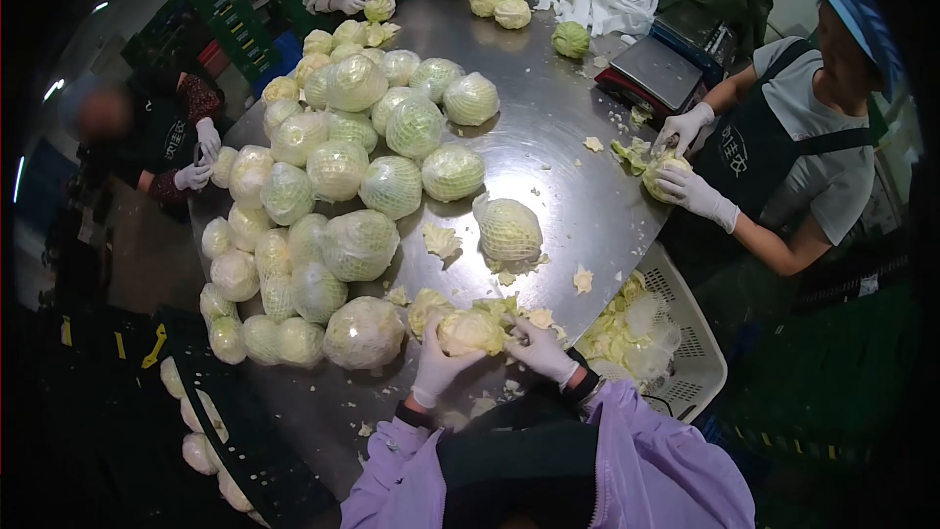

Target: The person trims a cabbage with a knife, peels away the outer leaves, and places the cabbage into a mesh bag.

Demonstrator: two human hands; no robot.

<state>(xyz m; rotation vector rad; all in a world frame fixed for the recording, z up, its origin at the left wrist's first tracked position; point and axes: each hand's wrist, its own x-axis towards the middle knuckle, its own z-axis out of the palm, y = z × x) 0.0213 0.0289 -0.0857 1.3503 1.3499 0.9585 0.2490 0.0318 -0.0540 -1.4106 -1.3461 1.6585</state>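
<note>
At the near edge of the metal table (548, 118), a peeled pale cabbage (471, 332) rests between my two white-gloved hands. My left hand (441, 364) cups its left side, with the fingers curved round it. On its right, my right hand (540, 350) has bent fingers close to the cabbage and some loose leaves (501, 308); whether they grip a leaf cannot be made out. Beyond them stands a cabbage in a foam net (509, 229), with a torn leaf (442, 241) to its left. A large wrapped cabbage (363, 333) lies left of my left hand.
Many wrapped cabbages (338, 170) cover the table's left side. A white basket (697, 353) of leaves stands at the right edge. Co-workers stand at the right, far side and left. Scales (658, 72) sit at the back right, a green crate (230, 441) at the lower left.
</note>
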